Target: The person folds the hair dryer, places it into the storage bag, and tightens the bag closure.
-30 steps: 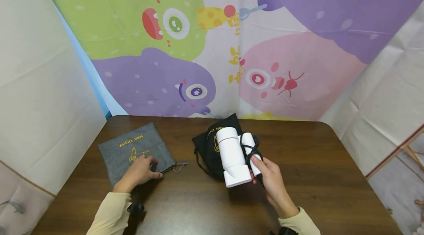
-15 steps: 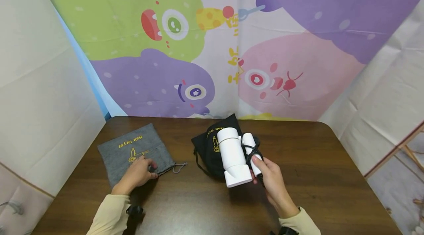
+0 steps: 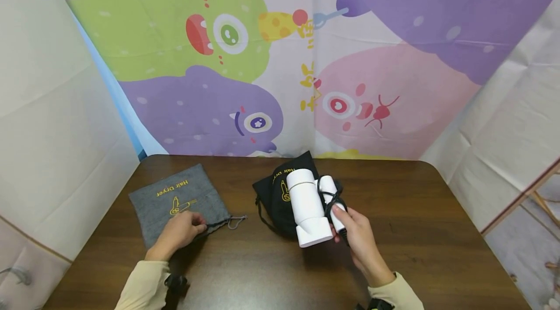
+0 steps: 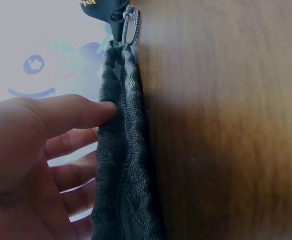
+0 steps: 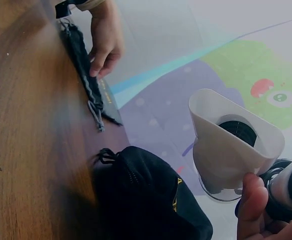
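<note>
My left hand [image 3: 177, 232] pinches the near mouth edge of a grey drawstring bag [image 3: 162, 198] printed "Hair Dryer" in yellow. In the left wrist view the thumb [image 4: 93, 112] presses inside the gathered mouth [image 4: 118, 150], the fingers lie behind it, and the two rims stand slightly apart. My right hand [image 3: 360, 242] grips the handle of a white hair dryer [image 3: 306, 205], folded, with its black cord [image 3: 334, 200] wound around the handle. In the right wrist view its flat nozzle [image 5: 236, 130] faces the camera.
A black drawstring bag [image 3: 280, 208], bulging and also printed in yellow, lies partly behind the hair dryer. Brown wooden table [image 3: 245, 271] spreads underneath. A cartoon-printed curtain [image 3: 297, 57] hangs at the table's back edge, with white fabric walls [image 3: 65, 81] at the sides.
My left thumb has drawn in toward the fingers and pinched the grey bag's mouth edge, which now stands slightly raised. The right hand and hair dryer stay in place.
</note>
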`<state>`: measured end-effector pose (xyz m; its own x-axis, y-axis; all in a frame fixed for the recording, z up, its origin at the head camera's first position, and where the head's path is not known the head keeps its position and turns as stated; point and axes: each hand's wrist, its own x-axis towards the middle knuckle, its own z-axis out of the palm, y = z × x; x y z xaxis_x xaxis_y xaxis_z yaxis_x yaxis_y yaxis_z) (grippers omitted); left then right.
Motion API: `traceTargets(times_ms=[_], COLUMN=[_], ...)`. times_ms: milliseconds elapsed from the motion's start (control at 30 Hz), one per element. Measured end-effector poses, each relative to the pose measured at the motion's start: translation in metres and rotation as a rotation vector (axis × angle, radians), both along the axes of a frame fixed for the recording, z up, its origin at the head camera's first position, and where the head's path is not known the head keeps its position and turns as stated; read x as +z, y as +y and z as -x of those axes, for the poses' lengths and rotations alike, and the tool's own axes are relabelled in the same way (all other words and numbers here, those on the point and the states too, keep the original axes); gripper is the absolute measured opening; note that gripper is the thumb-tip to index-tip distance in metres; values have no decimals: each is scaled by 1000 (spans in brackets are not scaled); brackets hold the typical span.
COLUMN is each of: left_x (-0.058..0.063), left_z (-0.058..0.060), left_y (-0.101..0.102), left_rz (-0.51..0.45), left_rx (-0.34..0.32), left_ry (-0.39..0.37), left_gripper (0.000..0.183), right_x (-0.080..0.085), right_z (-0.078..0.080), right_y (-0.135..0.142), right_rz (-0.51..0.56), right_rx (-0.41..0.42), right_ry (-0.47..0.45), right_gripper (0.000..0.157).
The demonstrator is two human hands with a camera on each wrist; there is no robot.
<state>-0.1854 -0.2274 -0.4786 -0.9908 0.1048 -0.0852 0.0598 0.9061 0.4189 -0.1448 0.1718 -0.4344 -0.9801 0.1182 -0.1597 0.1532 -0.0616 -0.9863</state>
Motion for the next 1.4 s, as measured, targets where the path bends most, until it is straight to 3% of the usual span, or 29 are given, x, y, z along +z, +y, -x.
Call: traceTargets(times_ms=[200,633,1400], left_x=[3,7,30], left_z=[1,0,1], left_y=[0,8,29], left_rz=[-26,-128,-227], left_rx=[12,9,-12], left_ry=[9,115,180], left_gripper=[10,12,13], right_x=[0,-2,-1], right_z=[0,0,-1], right_y=[0,-4,-9], right_rz=[3,4,-11], right_rx=[-5,15,38], right_ry=[0,-15,-17], right_gripper=[25,28,25])
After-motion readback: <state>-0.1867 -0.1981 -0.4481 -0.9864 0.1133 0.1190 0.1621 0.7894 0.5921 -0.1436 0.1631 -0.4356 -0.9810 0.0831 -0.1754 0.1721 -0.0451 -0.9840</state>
